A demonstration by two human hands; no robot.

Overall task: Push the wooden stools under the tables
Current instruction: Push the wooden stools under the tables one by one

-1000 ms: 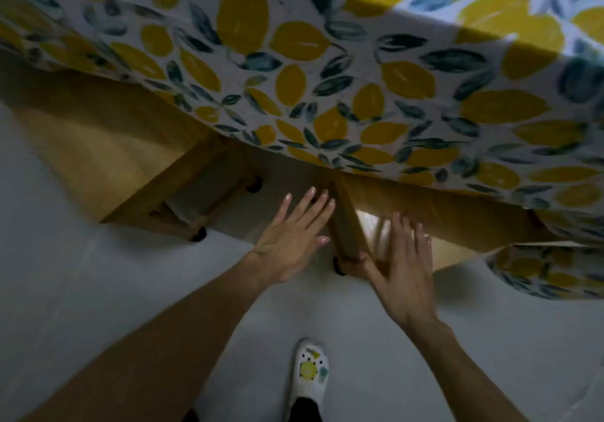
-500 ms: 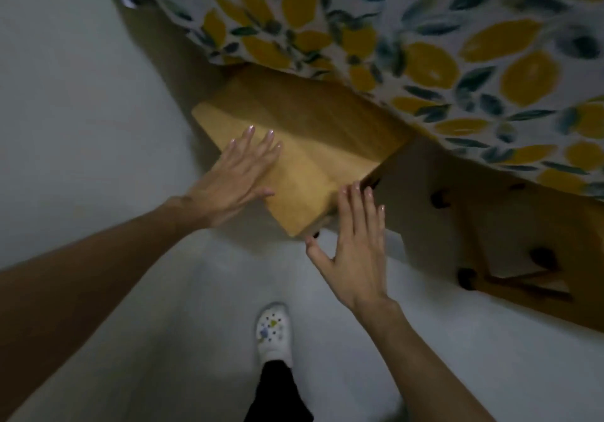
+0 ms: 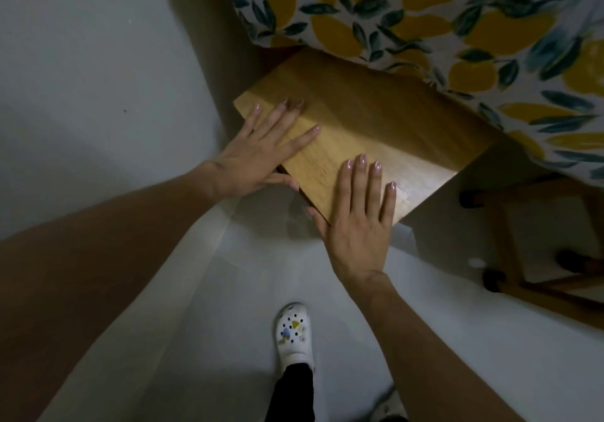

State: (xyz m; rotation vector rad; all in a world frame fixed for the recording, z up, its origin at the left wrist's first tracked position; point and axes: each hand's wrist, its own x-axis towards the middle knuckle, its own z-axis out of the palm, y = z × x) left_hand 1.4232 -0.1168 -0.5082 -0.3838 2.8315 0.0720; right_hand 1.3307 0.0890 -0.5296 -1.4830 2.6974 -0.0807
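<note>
A wooden stool (image 3: 385,120) with a flat square seat stands half under the table, its far part hidden by the lemon-print tablecloth (image 3: 441,19). My left hand (image 3: 261,153) lies flat on the seat's near left corner, fingers spread, thumb hooked under the edge. My right hand (image 3: 359,215) rests flat on the near edge of the seat, fingers apart. A second wooden stool (image 3: 536,277) stands under the table at the right, only its legs and rungs showing.
A pale wall (image 3: 98,62) rises at the left, close to the stool. The light floor (image 3: 457,340) spreads below me. My foot in a white clog (image 3: 294,333) stands on it behind the stool.
A second ago my hands were by the other stool's legs. The view swung left, and both hands now lie on this stool's seat, further onto it than half a second ago.
</note>
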